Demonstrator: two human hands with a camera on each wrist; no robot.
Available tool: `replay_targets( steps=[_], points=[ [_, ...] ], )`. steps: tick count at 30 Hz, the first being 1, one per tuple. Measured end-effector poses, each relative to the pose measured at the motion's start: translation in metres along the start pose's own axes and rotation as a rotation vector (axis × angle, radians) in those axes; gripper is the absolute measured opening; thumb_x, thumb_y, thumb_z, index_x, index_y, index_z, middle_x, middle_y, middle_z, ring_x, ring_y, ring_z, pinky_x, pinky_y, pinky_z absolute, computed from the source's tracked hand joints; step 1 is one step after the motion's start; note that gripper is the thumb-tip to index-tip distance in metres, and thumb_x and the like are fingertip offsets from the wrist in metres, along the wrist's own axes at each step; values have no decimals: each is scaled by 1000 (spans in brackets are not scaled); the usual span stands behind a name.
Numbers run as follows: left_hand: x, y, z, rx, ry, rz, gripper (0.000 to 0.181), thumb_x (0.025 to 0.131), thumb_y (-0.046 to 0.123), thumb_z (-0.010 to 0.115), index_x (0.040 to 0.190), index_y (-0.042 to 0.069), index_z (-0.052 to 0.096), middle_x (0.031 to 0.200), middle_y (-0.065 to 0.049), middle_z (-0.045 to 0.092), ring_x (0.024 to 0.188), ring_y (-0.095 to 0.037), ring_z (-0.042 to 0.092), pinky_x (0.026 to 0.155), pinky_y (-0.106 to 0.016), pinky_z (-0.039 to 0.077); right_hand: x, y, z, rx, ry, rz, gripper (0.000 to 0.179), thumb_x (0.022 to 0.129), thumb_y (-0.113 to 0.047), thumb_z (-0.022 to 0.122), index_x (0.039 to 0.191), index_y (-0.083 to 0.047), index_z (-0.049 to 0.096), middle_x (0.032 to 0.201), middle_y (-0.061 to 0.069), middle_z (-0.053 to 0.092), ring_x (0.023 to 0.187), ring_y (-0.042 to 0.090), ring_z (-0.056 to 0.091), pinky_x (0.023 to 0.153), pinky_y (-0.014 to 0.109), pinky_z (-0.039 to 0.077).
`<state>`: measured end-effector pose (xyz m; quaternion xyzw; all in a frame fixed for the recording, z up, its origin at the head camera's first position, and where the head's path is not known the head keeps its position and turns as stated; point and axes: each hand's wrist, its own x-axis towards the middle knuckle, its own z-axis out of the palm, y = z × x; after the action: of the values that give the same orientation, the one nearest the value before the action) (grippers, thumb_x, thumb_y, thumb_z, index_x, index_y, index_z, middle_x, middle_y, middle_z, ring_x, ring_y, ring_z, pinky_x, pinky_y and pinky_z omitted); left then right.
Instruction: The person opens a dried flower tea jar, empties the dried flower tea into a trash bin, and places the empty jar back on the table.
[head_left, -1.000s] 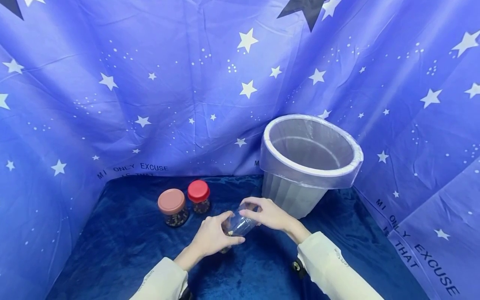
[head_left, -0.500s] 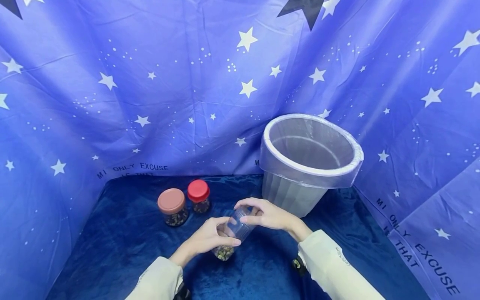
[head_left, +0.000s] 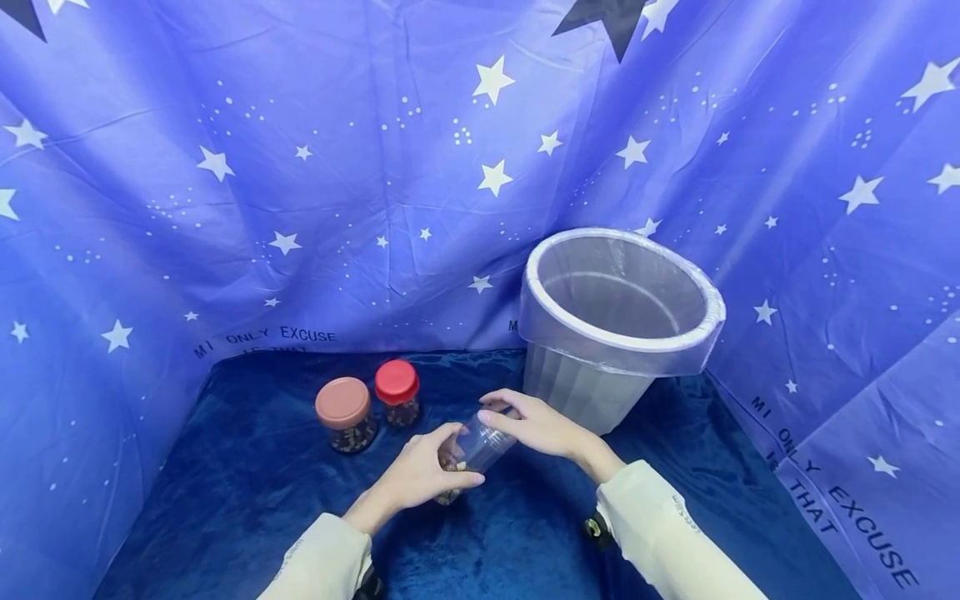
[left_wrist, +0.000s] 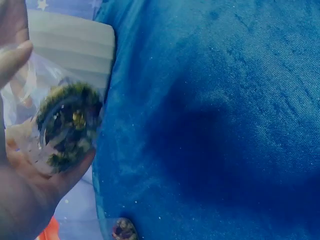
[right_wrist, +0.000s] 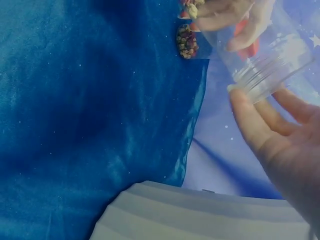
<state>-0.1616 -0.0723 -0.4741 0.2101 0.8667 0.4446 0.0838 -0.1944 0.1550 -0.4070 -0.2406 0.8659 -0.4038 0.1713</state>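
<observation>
A lined bin (head_left: 573, 390) stands on blue cloth (head_left: 255, 492) — starry curtain (head_left: 360, 183) behind.

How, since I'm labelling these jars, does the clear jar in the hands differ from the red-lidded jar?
The clear jar is tilted, held by the left hand and right hand; the red-lidded jar stands upright on the blue cloth.
The clear jar shows ridges round one end and no coloured lid; the red-lidded jar is capped.
Both have see-through walls with small pieces inside.
</observation>
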Motion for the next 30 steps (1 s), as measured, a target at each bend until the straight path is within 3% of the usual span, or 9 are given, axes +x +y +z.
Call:
replay_targets(
  steps=[3,7,11,15,23,30],
  points=[
    [0,2,3,75,51,-9,74,75,55,79,131,14,55,97,1,70,71,-2,64,67,-25,53,0,-2,0,4,41,80,46,100,-45,51,131,-12,58,118,8,68,99,17,64,82,33,54],
    [-1,6,7,172,138,-5,74,73,55,80,132,18,56,105,-1,70,79,-7,66,70,-28,53,1,-2,0,33,62,155,47,100,-48,49,128,-12,60,109,9,69,84,17,63,71,38,57],
    [-2,9,10,289,236,25,77,72,56,80,135,20,54,114,-3,70,94,-15,67,74,-35,54,2,1,1,21,90,190,48,99,-51,48,126,-13,61,94,7,69,72,16,62,64,40,58],
    [-4,12,13,409,312,65,80,71,56,79,137,19,51,113,-6,69,93,-21,68,70,-39,55,4,2,3,38,117,214,52,98,-53,48,125,-10,61,81,7,69,62,19,66,58,39,58],
    [-4,9,22,747,465,237,83,68,58,81,134,18,53,99,-6,67,80,-22,67,62,-38,57,4,-1,8,46,151,254,51,97,-51,52,117,-5,64,73,8,68,52,20,66,51,36,57],
    [-5,3,23,881,534,350,83,69,60,79,133,14,54,94,-8,65,73,-21,66,58,-35,56,5,0,12,81,144,232,44,97,-43,55,114,-3,65,75,9,68,51,19,66,54,41,59]
  ],
)
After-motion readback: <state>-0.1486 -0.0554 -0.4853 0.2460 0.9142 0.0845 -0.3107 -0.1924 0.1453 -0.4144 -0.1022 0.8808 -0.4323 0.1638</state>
